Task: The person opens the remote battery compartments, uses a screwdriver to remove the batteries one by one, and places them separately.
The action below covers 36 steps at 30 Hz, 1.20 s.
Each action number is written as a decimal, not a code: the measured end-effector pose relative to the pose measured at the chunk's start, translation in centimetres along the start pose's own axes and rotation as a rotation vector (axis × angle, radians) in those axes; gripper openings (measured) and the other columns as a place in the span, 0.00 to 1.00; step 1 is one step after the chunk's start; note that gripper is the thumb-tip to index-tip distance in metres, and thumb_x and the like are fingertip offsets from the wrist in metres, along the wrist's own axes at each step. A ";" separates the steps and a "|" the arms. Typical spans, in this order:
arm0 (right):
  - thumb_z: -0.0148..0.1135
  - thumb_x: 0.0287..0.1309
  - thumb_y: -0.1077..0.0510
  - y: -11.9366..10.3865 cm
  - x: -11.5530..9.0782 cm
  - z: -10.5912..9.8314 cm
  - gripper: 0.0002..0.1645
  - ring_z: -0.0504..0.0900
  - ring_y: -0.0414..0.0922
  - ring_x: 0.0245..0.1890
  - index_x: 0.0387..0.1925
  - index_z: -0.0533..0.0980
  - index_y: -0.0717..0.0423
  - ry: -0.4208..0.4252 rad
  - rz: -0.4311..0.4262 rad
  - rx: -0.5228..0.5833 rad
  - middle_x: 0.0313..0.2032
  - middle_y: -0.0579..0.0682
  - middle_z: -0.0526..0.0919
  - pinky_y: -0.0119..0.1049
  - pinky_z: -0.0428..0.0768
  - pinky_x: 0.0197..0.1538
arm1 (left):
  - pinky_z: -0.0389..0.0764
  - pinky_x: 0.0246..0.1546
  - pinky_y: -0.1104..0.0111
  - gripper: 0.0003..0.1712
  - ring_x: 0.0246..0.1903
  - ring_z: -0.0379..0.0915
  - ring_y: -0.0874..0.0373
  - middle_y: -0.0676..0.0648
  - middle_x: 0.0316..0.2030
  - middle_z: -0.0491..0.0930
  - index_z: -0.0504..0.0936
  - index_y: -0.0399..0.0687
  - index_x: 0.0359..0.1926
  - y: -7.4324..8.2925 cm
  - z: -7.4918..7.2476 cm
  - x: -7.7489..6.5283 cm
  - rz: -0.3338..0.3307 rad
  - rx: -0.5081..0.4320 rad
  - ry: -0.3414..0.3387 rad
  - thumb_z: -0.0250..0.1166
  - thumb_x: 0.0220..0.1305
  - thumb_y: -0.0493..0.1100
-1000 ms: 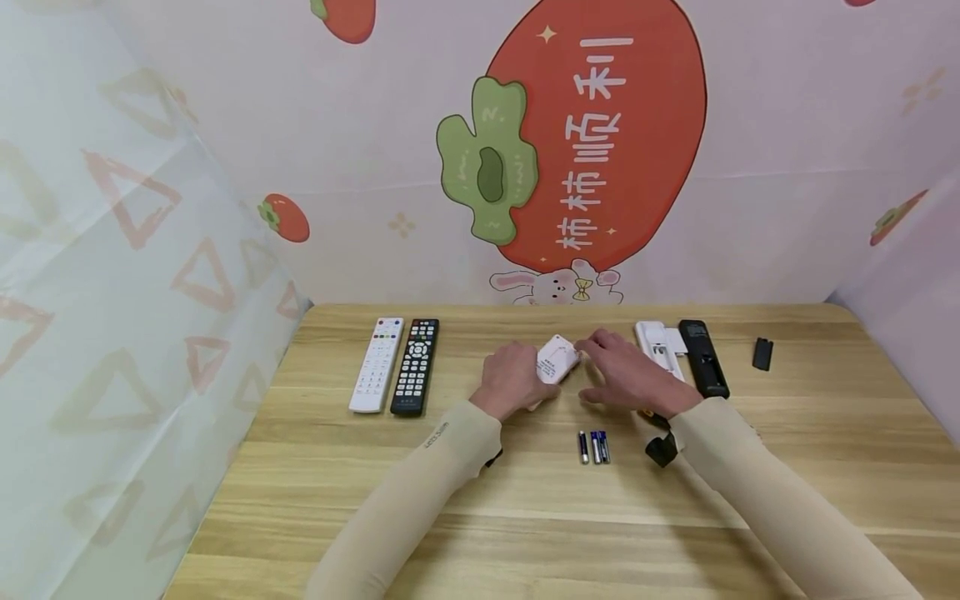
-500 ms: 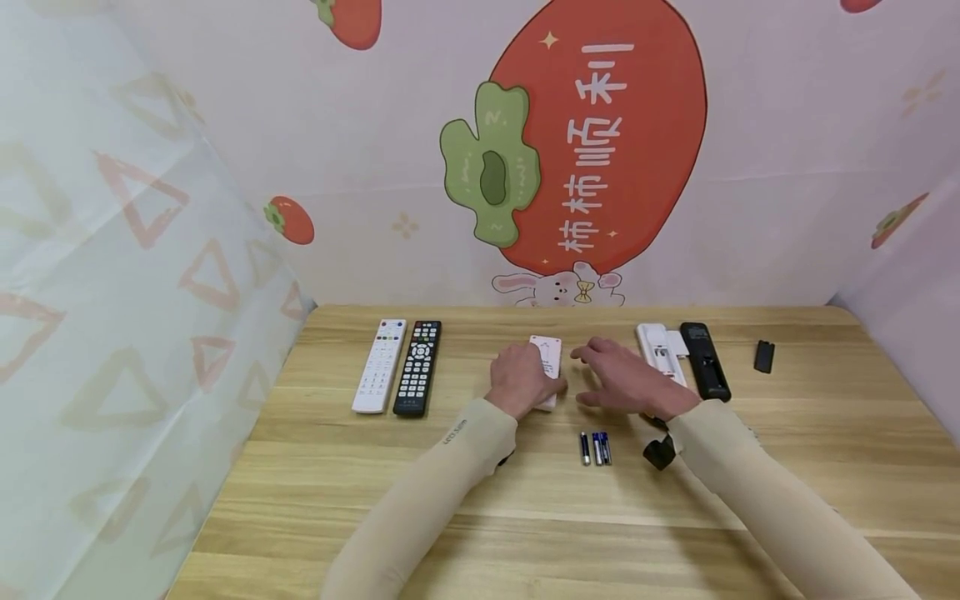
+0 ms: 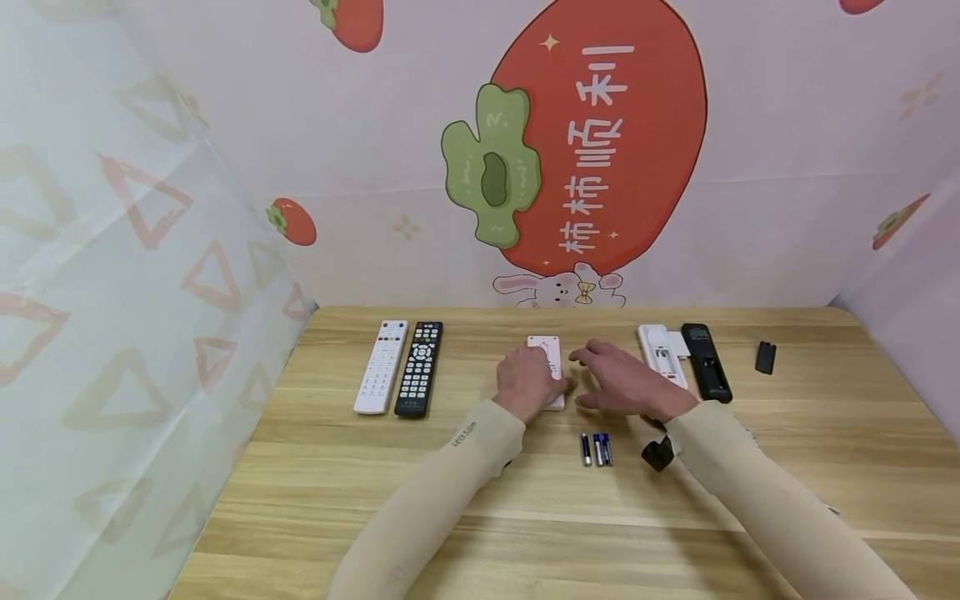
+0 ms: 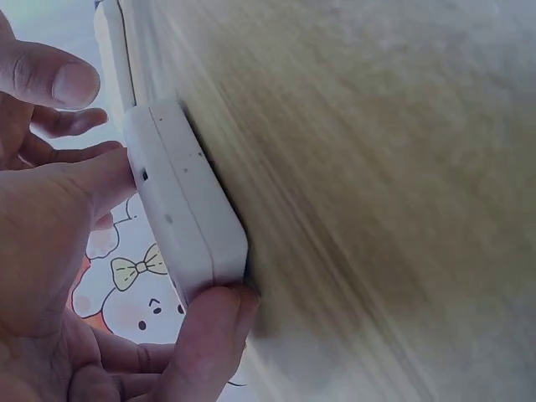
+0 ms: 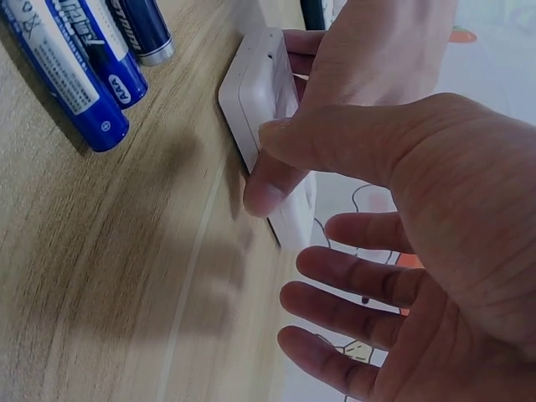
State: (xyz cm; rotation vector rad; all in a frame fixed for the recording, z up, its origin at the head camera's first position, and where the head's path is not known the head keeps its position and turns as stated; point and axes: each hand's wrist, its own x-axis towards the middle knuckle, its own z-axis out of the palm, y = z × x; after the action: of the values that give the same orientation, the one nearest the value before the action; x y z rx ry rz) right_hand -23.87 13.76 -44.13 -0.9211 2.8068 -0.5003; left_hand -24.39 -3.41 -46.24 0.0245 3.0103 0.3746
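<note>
My left hand [image 3: 528, 379] grips a white rectangular plastic case [image 3: 557, 354] with rounded corners and printed text on its upper face. The thumb lies along its right side; the other fingers reach over its left and far parts, partly hiding it. In the left wrist view the case [image 4: 180, 188] shows a seam and small holes in its side. Just to the right, my right hand [image 3: 618, 379] hovers with fingers spread, holding nothing. In the right wrist view its thumb overlaps the case [image 5: 255, 92]. Three blue batteries [image 3: 597, 450], marked AAA, lie nearer the front.
A white remote [image 3: 381, 367] and a black remote [image 3: 419, 368] lie buttons-up on the left. Right of my hands, a white remote [image 3: 662, 354] and a black remote [image 3: 707, 362] show bare battery compartments, with a white cover [image 3: 678, 344] and a black cover [image 3: 765, 357] nearby.
The white case has turned from slanting to nearly straight front-to-back. My left hand has shifted slightly right with it, while the right fingers, earlier at its far corner, have come away.
</note>
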 end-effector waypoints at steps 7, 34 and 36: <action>0.77 0.55 0.52 -0.1 0.1 -0.1 0.40 0.78 0.55 0.53 0.65 0.72 0.64 -0.014 0.012 -0.001 0.56 0.60 0.76 0.55 0.78 0.59 | 0.75 0.27 0.66 0.47 0.29 0.73 0.55 0.48 0.33 0.77 0.79 0.40 0.52 -1.3 -1.1 -0.8 0.020 -0.082 -0.048 0.70 0.51 0.76; 0.78 0.53 0.48 -2.0 2.2 0.5 0.28 0.75 0.45 0.41 0.51 0.80 0.57 -0.075 -0.035 0.058 0.44 0.51 0.78 0.41 0.78 0.47 | 0.63 0.70 0.49 0.47 0.71 0.59 0.49 0.50 0.70 0.70 0.77 0.52 0.67 -7.0 -2.3 -0.2 0.510 0.047 -0.119 0.80 0.48 0.64; 0.79 0.53 0.49 -2.2 2.5 0.8 0.26 0.74 0.45 0.39 0.49 0.80 0.58 -0.076 -0.051 0.046 0.43 0.50 0.78 0.40 0.77 0.46 | 0.64 0.69 0.49 0.46 0.70 0.60 0.49 0.50 0.69 0.70 0.78 0.51 0.66 -7.0 -2.3 -0.1 0.517 0.048 -0.110 0.80 0.49 0.64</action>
State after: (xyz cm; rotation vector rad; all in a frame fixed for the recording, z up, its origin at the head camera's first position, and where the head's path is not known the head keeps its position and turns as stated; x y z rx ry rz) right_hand -24.50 10.39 -44.19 -0.9839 2.6986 -0.5223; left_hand -24.51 -10.72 -45.73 0.8077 2.8637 0.3261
